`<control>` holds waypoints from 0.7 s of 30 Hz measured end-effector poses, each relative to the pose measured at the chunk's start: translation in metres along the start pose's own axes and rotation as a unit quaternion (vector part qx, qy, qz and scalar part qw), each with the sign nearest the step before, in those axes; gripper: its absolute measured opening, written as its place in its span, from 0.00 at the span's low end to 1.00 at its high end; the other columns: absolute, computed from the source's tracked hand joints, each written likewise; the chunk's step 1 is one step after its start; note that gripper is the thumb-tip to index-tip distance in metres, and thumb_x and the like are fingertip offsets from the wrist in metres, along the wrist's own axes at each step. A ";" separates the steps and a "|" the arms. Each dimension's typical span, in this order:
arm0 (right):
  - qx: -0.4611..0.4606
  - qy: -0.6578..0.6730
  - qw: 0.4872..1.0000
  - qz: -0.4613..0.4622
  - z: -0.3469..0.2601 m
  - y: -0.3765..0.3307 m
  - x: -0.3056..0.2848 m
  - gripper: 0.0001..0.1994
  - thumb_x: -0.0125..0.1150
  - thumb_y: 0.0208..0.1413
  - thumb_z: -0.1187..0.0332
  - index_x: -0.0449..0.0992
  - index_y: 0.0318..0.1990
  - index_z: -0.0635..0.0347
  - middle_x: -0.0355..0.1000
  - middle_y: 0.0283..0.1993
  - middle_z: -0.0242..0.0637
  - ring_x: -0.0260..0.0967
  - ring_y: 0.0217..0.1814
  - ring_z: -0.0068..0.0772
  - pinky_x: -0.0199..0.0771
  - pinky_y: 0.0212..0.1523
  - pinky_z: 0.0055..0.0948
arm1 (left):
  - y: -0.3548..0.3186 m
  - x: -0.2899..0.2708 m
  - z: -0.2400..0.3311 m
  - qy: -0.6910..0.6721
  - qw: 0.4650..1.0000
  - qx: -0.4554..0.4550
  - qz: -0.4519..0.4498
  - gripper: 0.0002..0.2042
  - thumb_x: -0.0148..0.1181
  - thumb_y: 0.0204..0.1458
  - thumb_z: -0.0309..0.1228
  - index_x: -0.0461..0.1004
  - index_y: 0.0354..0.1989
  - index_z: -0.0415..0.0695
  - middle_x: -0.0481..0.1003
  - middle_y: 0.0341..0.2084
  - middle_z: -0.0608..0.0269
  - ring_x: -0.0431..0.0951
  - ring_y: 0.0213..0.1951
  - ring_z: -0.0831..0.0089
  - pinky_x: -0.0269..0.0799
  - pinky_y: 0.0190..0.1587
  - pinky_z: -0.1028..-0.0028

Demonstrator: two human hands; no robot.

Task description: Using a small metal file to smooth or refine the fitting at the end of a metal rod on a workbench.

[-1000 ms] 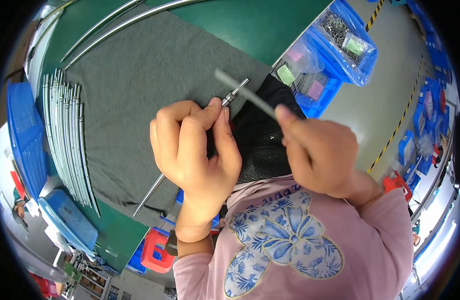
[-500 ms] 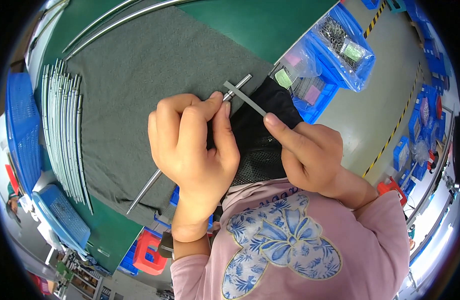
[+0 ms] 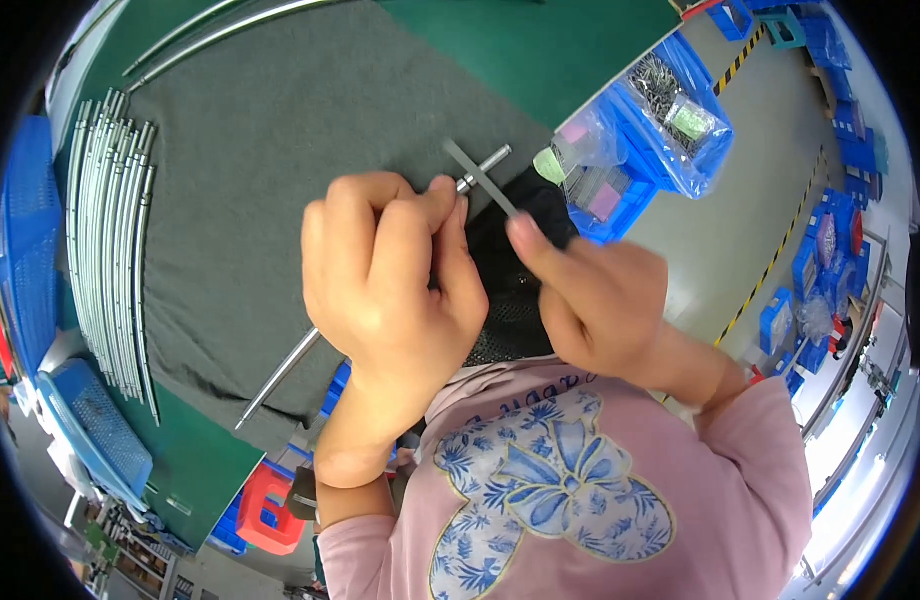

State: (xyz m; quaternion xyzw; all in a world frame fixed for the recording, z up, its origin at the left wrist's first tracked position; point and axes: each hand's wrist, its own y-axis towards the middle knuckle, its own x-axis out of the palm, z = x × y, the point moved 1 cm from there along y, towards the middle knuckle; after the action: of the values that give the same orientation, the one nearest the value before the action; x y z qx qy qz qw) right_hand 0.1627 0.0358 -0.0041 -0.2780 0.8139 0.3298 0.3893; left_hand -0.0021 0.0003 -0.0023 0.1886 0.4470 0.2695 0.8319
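My left hand is closed on a slim shiny metal rod, its thumb and fingertips pinching it near the upper end. The rod slants from lower left to upper right, and its stepped tip pokes out beyond my fingers. Across that tip lies a thin, flat grey file, slightly blurred. My right hand grips the file's near end, thumb stretched along it and fingers curled beneath. Part of the rod is hidden behind my left hand.
Many similar rods lie bundled on the grey cloth at left. Longer curved-looking bars rest at the far left. Blue baskets stand beside the green table; blue bins of metal parts sit at right.
My right hand has pushed the file forward and to the left across the rod's tip. My left hand keeps its hold on the rod. The whole view has shifted slightly.
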 end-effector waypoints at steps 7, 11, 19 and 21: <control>-0.028 0.012 1.000 0.002 -0.001 -0.001 -0.004 0.26 0.55 0.40 0.82 0.74 0.53 0.66 0.55 0.14 0.32 0.54 0.11 0.30 0.52 0.14 0.30 | -0.002 -0.001 0.000 -0.006 1.000 -0.004 -0.003 0.07 0.65 0.37 0.21 0.74 0.25 0.43 0.68 0.24 0.64 0.65 0.24 0.66 0.60 0.23 0.70; -0.034 0.060 0.998 0.012 -0.001 0.016 -0.007 0.27 0.54 0.41 0.82 0.72 0.55 0.68 0.59 0.15 0.32 0.56 0.11 0.31 0.54 0.15 0.30 | 0.003 0.000 0.001 -0.003 1.000 0.010 0.014 0.06 0.65 0.38 0.21 0.74 0.24 0.43 0.67 0.23 0.64 0.65 0.23 0.66 0.60 0.23 0.70; -0.014 0.071 0.992 -0.105 0.002 0.010 -0.009 0.29 0.52 0.41 0.83 0.68 0.58 0.70 0.62 0.16 0.34 0.59 0.13 0.32 0.56 0.15 0.30 | 0.002 0.000 0.001 -0.011 1.000 0.004 -0.001 0.07 0.65 0.37 0.20 0.75 0.25 0.43 0.67 0.23 0.64 0.65 0.23 0.66 0.60 0.23 0.70; -0.028 0.098 0.995 -0.008 0.001 0.022 0.000 0.30 0.51 0.40 0.83 0.68 0.58 0.70 0.61 0.15 0.34 0.57 0.11 0.33 0.55 0.15 0.31 | 0.003 0.000 0.002 -0.011 1.000 0.013 0.012 0.07 0.65 0.36 0.21 0.74 0.24 0.43 0.67 0.23 0.64 0.66 0.23 0.66 0.60 0.23 0.70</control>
State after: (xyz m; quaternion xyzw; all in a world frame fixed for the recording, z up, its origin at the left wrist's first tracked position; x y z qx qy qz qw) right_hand 0.1477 0.0500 0.0028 -0.3260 0.8363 0.3207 0.3025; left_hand -0.0012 0.0026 0.0004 0.2080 0.4394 0.2713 0.8307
